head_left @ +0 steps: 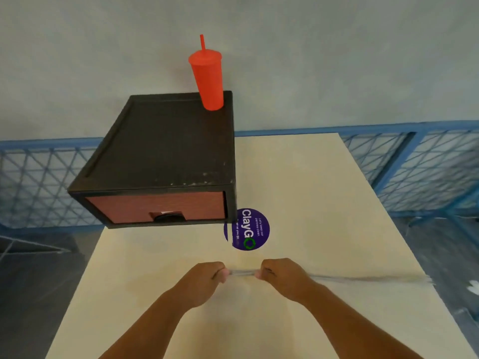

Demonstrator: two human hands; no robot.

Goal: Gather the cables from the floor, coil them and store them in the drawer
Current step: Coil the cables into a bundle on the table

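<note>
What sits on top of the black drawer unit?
A red lidded tumbler with straw stands at the back right corner of the drawer unit. The patch under it is covered.

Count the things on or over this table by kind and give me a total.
Tumbler: 1, red, standing on the drawer box
Drawer box: 1, black, drawer closed
Sticker: 1, round and purple
Cable: 1, blurred, pinched between the left hand and the right hand
Total: 4
</note>
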